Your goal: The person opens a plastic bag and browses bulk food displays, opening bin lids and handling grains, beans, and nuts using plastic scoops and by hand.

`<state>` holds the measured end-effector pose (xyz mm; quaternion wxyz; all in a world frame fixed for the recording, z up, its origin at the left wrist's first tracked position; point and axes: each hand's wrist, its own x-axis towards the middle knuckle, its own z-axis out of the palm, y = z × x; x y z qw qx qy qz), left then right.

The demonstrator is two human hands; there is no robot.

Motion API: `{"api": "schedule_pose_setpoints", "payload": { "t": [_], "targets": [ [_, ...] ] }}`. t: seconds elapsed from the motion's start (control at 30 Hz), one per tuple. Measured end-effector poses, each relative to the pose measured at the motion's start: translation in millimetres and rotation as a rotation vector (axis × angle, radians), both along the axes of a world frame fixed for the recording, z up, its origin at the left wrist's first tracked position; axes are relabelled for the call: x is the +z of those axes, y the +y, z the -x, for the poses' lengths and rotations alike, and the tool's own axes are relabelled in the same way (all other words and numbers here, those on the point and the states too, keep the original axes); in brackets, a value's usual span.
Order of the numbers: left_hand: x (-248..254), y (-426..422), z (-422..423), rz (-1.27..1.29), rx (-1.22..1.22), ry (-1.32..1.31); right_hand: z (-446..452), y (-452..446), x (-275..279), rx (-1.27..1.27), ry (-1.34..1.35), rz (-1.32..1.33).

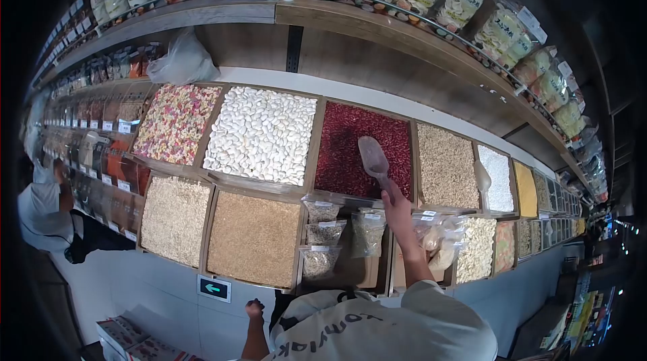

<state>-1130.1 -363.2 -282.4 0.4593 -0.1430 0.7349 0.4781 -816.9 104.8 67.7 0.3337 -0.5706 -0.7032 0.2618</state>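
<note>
My right hand is closed round the handle of a clear plastic scoop. The scoop's bowl lies over the dark red beans in the bin of the back row, and no beans can be made out in it. White beans fill the bin to the left, and pale brown grain the one to the right. Low beside my body, in front of the lower row, my left hand is small and dark, with its fingers curled in; whether anything is inside it is hidden.
Bagged goods lie in lower bins just below the red beans. Another scoop leans at the white-grain bin on the right. A plastic bag rests behind the bins. An overhead shelf holds packets. At far left stands another person.
</note>
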Motion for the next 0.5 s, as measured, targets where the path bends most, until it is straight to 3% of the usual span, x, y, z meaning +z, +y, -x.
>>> {"api": "schedule_pose_setpoints", "payload": {
  "t": [0.03,0.07,0.13,0.17,0.23,0.3,0.5],
  "targets": [
    [-13,-10,-1,0.003,-0.003,0.004,3,5,-8,0.012,-0.072,-0.063],
    [-34,-23,-1,0.062,-0.271,0.153,11,10,-7,0.014,-0.064,-0.056],
    [-35,-28,18,0.295,-1.390,0.752,22,27,1,0.019,-0.111,-0.055],
    [-33,-25,16,0.295,-1.396,0.757,25,37,5,0.011,-0.108,-0.056],
    [-11,-3,4,0.244,-0.160,0.032,27,57,13,-0.039,-0.164,-0.021],
    [-11,7,4,0.017,-0.067,0.113,12,72,9,-0.034,-0.184,-0.096],
    [-21,15,-4,0.076,-0.159,0.279,-36,52,16,-0.217,-0.252,-0.019]
  ]
}}
